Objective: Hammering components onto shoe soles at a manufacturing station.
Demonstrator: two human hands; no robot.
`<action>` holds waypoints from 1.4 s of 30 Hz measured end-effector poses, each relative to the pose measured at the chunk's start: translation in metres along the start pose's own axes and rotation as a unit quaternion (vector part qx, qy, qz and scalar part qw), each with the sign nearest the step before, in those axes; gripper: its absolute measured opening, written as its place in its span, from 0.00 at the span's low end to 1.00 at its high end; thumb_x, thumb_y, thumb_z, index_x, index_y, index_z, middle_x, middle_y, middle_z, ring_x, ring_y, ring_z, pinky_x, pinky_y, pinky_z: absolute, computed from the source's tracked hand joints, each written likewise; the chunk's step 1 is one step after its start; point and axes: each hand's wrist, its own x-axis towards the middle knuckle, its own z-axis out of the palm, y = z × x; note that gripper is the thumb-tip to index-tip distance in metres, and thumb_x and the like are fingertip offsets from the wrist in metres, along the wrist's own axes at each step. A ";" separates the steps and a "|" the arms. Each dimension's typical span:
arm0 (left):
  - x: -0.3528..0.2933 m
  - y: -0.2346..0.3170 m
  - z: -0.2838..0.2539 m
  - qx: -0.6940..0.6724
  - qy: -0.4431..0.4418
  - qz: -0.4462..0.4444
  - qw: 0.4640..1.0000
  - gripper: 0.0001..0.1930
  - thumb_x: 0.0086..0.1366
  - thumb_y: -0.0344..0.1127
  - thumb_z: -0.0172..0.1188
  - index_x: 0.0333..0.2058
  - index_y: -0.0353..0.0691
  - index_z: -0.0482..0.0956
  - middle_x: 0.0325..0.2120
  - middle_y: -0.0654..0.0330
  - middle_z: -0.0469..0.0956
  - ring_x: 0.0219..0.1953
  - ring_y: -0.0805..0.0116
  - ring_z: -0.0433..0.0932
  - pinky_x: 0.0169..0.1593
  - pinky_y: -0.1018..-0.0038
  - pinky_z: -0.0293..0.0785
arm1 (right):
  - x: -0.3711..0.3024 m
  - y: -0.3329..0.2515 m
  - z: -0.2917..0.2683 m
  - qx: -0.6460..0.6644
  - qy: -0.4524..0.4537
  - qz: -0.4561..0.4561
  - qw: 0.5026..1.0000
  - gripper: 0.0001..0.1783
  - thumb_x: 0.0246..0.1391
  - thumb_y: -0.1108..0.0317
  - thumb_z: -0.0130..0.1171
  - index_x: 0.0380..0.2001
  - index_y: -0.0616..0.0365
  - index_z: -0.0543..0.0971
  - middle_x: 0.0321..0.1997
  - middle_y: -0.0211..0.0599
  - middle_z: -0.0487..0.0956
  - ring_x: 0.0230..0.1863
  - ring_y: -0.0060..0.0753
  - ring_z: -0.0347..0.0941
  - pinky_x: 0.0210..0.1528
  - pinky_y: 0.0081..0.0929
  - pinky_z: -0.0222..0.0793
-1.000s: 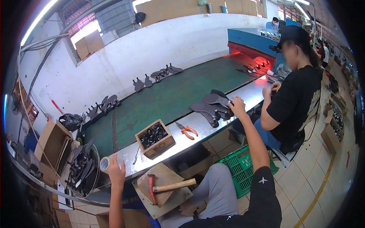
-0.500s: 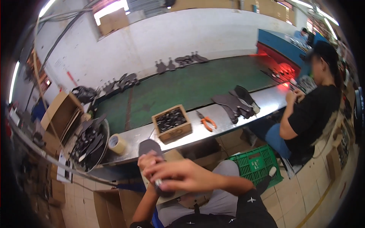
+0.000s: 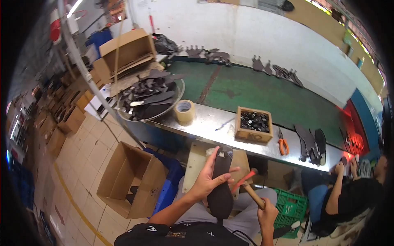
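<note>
In front of my lap, my left hand [image 3: 212, 180] grips a long dark grey shoe insole [image 3: 221, 203]. The thumb lies across its face and the other fingers are at its side, partly hidden. The insole's far end has a small pale, shiny patch and stands over a cream-coloured board [image 3: 196, 162]. My right hand [image 3: 267, 213] is closed around the wooden handle of a hammer [image 3: 255, 197]. The reddish hammer head points up and left, just right of the insole; whether it touches is unclear.
A metal-edged green bench [image 3: 254, 92] crosses ahead. On it are a wooden box [image 3: 253, 136] of small dark pieces, orange pliers [image 3: 283, 146], a tape roll [image 3: 184, 111], a basin [image 3: 180, 96] of dark pieces and insoles [image 3: 308, 143]. Beside me are a cardboard box [image 3: 123, 180], green crate [image 3: 289, 205] and co-worker [image 3: 349, 192].
My view has swung left. My hands, together over the insole before, are now apart: the left holds the insole, and a hammer shows in the right.
</note>
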 end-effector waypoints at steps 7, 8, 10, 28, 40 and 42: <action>0.051 -0.079 -0.032 0.732 0.089 -0.009 0.675 0.51 0.58 0.39 0.67 0.70 0.29 0.41 0.70 0.32 0.29 0.72 0.31 0.24 0.65 0.29 0.29 | -0.094 0.018 -0.038 0.200 0.141 0.211 0.946 0.08 0.41 0.78 0.61 0.29 0.62 0.79 0.18 0.41 0.74 0.18 0.30 0.73 0.26 0.27 0.67; 0.062 -0.072 -0.019 0.759 0.088 -0.003 0.645 0.44 0.59 0.36 0.65 0.69 0.31 0.49 0.70 0.36 0.41 0.72 0.32 0.35 0.68 0.36 0.38 | -0.099 0.009 -0.044 0.260 0.161 0.204 0.930 0.04 0.48 0.76 0.64 0.27 0.64 0.78 0.15 0.24 0.65 0.18 0.13 0.59 0.21 0.19 0.53; 0.110 -0.067 -0.010 0.741 0.031 0.089 0.665 0.37 0.59 0.33 0.64 0.64 0.33 0.58 0.66 0.38 0.52 0.69 0.35 0.47 0.66 0.42 0.49 | -0.102 -0.002 -0.046 0.260 0.136 0.228 0.928 0.04 0.52 0.74 0.63 0.29 0.62 0.78 0.15 0.23 0.65 0.17 0.12 0.58 0.20 0.19 0.52; 0.328 -0.083 -0.026 0.814 -0.001 0.046 0.579 0.10 0.48 0.35 0.70 0.28 0.37 0.85 0.34 0.47 0.83 0.40 0.47 0.82 0.43 0.57 0.80 | -0.038 -0.002 0.021 0.453 0.137 0.260 0.842 0.10 0.64 0.66 0.57 0.40 0.61 0.81 0.14 0.18 0.67 0.12 0.08 0.57 0.15 0.15 0.50; 0.328 -0.080 -0.028 0.831 0.001 0.113 0.545 0.07 0.59 0.32 0.61 0.28 0.33 0.83 0.30 0.39 0.81 0.36 0.45 0.83 0.37 0.54 0.79 | 0.041 -0.034 -0.036 0.453 0.164 0.141 0.865 0.12 0.66 0.64 0.56 0.40 0.61 0.83 0.17 0.18 0.71 0.13 0.07 0.55 0.16 0.15 0.46; 0.315 -0.063 -0.036 0.732 -0.008 0.221 0.644 0.08 0.67 0.30 0.54 0.35 0.32 0.80 0.33 0.41 0.82 0.33 0.51 0.85 0.29 0.59 0.80 | 0.051 -0.044 -0.044 0.464 0.173 0.106 0.862 0.12 0.65 0.64 0.56 0.41 0.62 0.82 0.19 0.21 0.74 0.13 0.07 0.55 0.16 0.15 0.47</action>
